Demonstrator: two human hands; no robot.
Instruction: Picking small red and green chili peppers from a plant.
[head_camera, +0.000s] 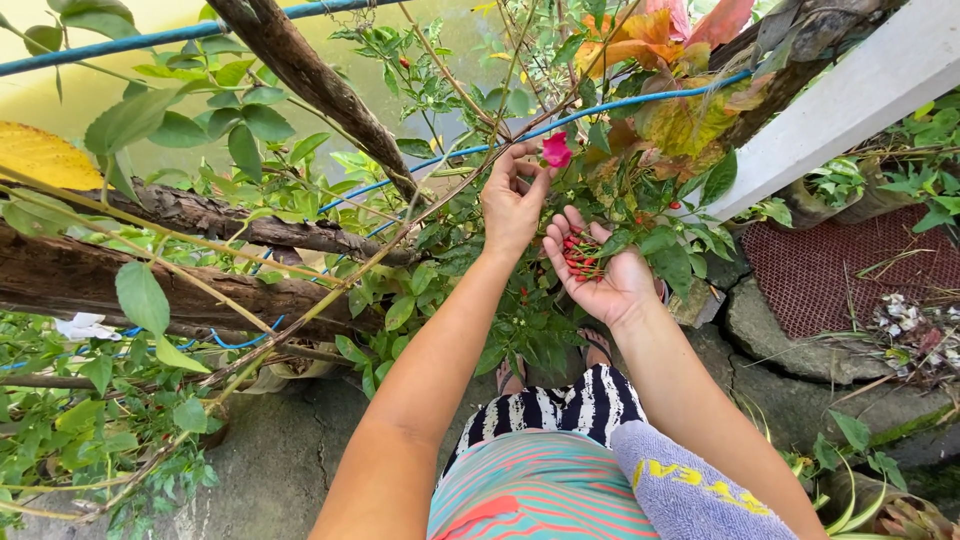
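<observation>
— Garden greenery fills your whole view: leafy branches over rough brown logs (190, 290), a blue cord (620, 105) strung through the stems, cracked grey concrete ground (270, 450) below, and a white painted beam (850, 100) slanting off to your right.

— And your hands?

— Your left hand (512, 205) is up in the bush, fingers curled and pinching at a thin stem just beside a small pink-red flower (556, 150). Whether a pepper is caught between those fingertips, I can't tell; leaves and knuckles hide it.

— The right one?

— Your right hand (600, 270) is open, palm up and cupped, just below and beside the left. It's cradling a loose pile of small slim red chili peppers with green stalks (580, 255).

— So how far along is the picking?

— Judging by that handful, a fair share is already gathered, and the palm looks close to full. A few red specks show among the leaves near your hands, such as one at (640, 215), so I'd say some fruit is left on the plant.

— Anything else nearby?

— A rust-brown mesh mat (840, 270) lies on the stones to your right.
</observation>
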